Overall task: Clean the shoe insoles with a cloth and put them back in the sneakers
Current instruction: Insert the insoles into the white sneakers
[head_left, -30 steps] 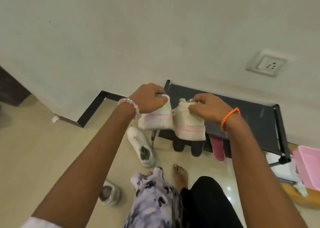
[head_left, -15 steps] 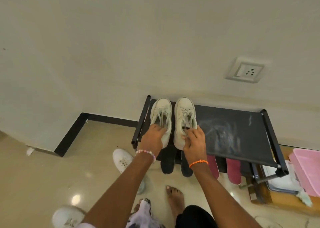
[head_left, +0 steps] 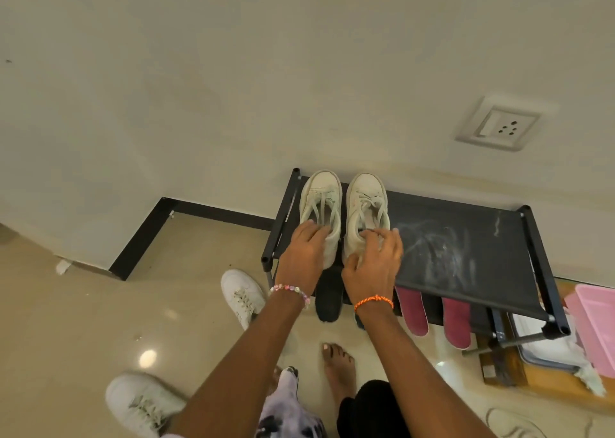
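There's a black shoe rack against the wall, top shelf all dusty. Pink slippers and a dark shoe sit underneath. Wall socket up right, pink tub far right.

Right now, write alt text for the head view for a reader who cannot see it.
A person's left hand and right hand rest on a pair of pale sneakers standing side by side, toes to the wall, at the left end of a black shoe rack. Two white sneakers lie on the floor to the left, and maroon slippers poke out beneath the rack.
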